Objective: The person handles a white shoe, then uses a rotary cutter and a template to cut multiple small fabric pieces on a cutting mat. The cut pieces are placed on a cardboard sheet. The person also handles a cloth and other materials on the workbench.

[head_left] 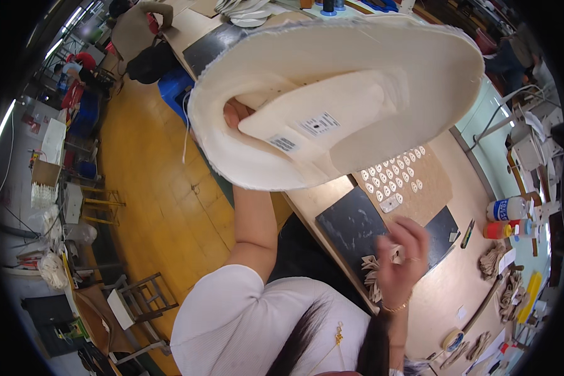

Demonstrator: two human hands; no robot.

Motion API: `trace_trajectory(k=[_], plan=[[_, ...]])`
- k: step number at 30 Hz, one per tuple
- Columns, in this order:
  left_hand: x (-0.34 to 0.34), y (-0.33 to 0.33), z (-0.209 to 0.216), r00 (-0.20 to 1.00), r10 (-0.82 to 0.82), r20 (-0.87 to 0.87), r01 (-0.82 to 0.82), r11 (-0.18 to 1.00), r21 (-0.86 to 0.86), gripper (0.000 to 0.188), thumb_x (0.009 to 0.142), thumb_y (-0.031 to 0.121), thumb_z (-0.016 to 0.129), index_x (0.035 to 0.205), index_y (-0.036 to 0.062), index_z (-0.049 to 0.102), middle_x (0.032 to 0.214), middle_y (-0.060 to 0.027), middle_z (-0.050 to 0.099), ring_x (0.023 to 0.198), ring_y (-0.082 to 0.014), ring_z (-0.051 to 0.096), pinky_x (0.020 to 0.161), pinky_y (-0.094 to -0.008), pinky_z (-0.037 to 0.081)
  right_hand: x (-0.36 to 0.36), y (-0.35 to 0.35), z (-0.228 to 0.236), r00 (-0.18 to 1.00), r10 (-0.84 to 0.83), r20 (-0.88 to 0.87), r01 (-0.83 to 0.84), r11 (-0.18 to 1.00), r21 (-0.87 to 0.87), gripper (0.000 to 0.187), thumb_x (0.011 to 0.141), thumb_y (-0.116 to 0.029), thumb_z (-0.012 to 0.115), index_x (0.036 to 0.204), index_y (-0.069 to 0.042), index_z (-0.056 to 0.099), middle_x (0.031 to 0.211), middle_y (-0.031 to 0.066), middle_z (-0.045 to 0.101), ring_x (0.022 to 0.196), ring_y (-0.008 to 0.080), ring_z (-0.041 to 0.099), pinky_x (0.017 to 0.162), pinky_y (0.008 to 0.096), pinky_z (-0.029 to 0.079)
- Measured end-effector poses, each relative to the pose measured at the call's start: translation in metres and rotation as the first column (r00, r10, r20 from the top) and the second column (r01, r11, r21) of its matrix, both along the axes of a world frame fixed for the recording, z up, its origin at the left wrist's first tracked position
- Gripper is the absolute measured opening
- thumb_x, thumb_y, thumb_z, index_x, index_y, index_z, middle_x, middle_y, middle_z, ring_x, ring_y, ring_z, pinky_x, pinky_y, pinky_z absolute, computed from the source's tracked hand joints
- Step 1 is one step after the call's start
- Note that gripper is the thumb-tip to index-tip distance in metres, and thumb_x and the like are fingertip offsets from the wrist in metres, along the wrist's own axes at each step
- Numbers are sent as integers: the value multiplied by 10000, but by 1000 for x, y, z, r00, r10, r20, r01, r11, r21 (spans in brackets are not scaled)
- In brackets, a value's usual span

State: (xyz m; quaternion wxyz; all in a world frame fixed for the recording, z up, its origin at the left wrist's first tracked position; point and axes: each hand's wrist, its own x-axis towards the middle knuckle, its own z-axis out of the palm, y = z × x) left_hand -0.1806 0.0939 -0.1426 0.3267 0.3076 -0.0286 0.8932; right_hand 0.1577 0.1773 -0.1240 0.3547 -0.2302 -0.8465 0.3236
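The hands are working well apart: the left hand (234, 114) is holding up a cream shoe upper (442, 69), its fingers showing through the ankle opening while the rest of the grip is hiding behind the cloth. The upper is sitting above and in front of the right hand (404, 257), its open underside facing the wearer and its tongue (332, 116) carrying two printed labels. The right hand is hovering over the table (423, 307) with fingers curling; blur is leaving unclear whether they are pinching anything. Just beyond it, small white patches (392, 185) are lying in rows on a brown cardboard sheet (435, 188), next to a dark mat (351, 219). The step seems to be checking or readying the upper, and doing it well probably means supporting it from inside so the soft walls are not folding, keeping the loose thread (185, 141) left of the left hand clear of the work, handling the frayed rim lightly, and bringing the right hand in without brushing the patches out of line.
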Motion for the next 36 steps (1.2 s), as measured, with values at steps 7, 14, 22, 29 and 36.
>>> trace_trajectory(k=[7,14,22,29,36], plan=[[24,9,-2,999,31,9,-31,999,13,530,980,512,403,884,39,622,709,-80,611,615,-194,579,574,-337,509,-99,-20,21,919,382,-94,-363,916,172,490,739,20,786,1203,-92,676,1190,127,613,696,196,665,608,305,559],[36,21,-3,998,63,28,-64,997,36,528,978,508,406,890,37,625,713,-81,615,615,-193,580,573,-335,510,-104,-39,2,922,334,-196,-302,937,176,567,688,96,743,1205,-132,693,1111,97,626,804,236,670,636,319,561],[41,36,-1,993,108,49,-111,992,59,525,976,504,409,896,34,628,718,-82,620,615,-192,581,572,-333,511,-109,-43,21,924,347,-159,-305,922,239,565,706,125,701,1210,-131,693,1042,66,629,824,224,661,664,319,557],[45,45,-1,985,164,47,-166,985,53,523,974,500,412,902,31,630,722,-83,624,615,-191,582,572,-331,512,-121,-31,31,961,249,-121,-173,880,443,370,736,81,711,1063,-84,662,959,53,655,748,208,669,536,306,518],[53,45,0,966,260,-8,-260,964,-55,520,972,497,415,908,28,633,727,-84,628,615,-190,583,571,-329,513,-101,-22,62,980,116,162,-164,931,325,291,766,-66,789,1016,-56,642,926,70,654,743,240,659,520,331,500]])
